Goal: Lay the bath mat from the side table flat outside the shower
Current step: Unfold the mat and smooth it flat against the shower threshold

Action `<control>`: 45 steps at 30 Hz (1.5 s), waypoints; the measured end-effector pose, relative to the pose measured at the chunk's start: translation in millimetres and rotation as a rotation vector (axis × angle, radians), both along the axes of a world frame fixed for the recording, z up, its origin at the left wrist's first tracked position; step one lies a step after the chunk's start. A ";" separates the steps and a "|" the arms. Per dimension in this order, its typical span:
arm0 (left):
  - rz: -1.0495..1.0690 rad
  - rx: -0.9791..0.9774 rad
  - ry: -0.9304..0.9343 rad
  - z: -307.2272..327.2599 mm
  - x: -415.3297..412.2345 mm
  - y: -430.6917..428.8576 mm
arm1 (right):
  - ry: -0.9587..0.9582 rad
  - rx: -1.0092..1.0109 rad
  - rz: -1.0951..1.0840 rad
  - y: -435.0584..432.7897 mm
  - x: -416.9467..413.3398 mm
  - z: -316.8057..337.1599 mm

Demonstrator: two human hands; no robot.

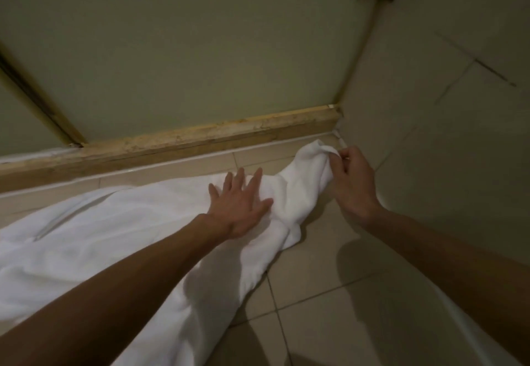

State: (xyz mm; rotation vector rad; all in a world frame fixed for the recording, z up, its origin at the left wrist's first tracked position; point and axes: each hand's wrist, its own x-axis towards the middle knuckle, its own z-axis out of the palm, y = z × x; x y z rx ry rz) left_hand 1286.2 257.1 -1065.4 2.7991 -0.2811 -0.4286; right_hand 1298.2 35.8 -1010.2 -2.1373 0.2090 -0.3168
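Bath mat [114,251] is pinned at centre frame by the left hand [238,208], fingers spread, likely so its bunched corner, pinched by the right hand [352,182], can be pulled flat.

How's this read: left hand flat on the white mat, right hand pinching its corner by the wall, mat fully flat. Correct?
Not flat: the head view shows the mat bunched and raised at its right end. The left hand lies flat on it; the right hand pinches its corner by the wall.
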 end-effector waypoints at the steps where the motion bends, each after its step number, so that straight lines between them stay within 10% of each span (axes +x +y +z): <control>1: 0.023 -0.003 0.030 -4.1 -0.3 -3.4 | 0.020 0.044 0.001 -0.1 -1.2 -1.1; 11: 0.087 -0.382 -0.342 7.9 5.3 -21.9 | 0.222 0.309 0.158 -3.5 -1.9 -13.9; 25: 0.151 -0.679 -0.295 43.5 23.3 -65.5 | 0.160 0.384 0.272 2.9 1.1 -14.0; 34: 0.211 -0.903 -0.342 44.7 21.7 -48.0 | 0.323 0.049 0.496 1.0 -0.1 -12.8; 45: 0.277 -0.285 -0.113 -28.5 -38.9 9.7 | 0.140 -0.047 0.380 12.1 -10.3 -0.4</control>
